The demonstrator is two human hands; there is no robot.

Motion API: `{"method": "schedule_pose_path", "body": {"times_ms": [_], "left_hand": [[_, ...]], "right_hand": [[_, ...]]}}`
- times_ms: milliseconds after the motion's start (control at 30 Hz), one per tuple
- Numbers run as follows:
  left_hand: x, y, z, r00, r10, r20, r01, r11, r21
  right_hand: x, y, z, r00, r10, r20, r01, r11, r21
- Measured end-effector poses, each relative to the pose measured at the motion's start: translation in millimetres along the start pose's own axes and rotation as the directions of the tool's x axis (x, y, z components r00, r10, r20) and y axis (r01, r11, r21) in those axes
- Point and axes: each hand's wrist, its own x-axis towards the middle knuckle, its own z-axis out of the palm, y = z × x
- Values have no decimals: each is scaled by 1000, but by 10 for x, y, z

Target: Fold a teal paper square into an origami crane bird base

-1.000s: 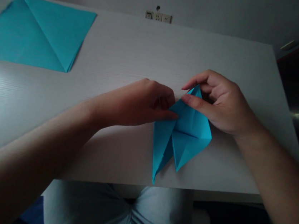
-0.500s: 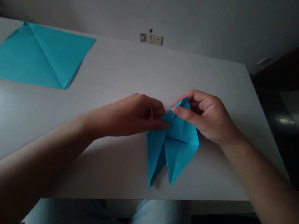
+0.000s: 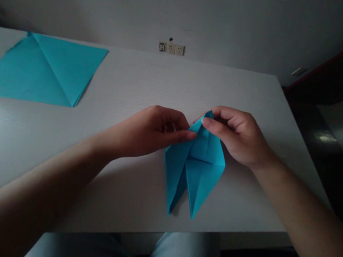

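A folded sheet of blue origami paper (image 3: pixel 207 182) is held between both hands just above the table, near its front edge. Two long points of it hang toward me with a gap between them, and a single tip stands at the far end. My left hand (image 3: pixel 158 131) pinches its upper left edge, thumb on top and fingers behind. At the far tip, my right hand (image 3: pixel 236 131) grips the paper between thumb and fingers. The fingers behind the paper are partly hidden.
Flat blue sheets of paper (image 3: pixel 50 73) with a diagonal crease lie at the table's far left. The white table (image 3: pixel 134 74) meets a grey wall with sockets (image 3: pixel 170 48). My legs (image 3: pixel 182 253) are under the front edge.
My left thumb has slid up along the paper's left edge toward the tip. The left flap is now folded further over, and the right thumb sits slightly nearer the tip.
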Motion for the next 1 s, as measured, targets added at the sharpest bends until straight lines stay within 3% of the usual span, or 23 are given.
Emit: {"method": "schedule_pose_path", "body": {"times_ms": [233,467,733,1000], "left_hand": [[-2,3,-4,1000,2,6,-2,1000,13],[-7,25,-10,999,-37,30,36,999,36],[-19,34,-14,997,-56,50,54,998,44],[-10,13,-9,998,-28,54,27,999,20]], "right_hand": [[-5,-12,-10,990,-128,-63,120,985,-125],[-21,-39,-25,983,-158,-89,130,957,-259],[-25,26,-4,971,-207,-119,172,951,-258],[-36,-37,1,978,-110,-176,71,974,-213]]}}
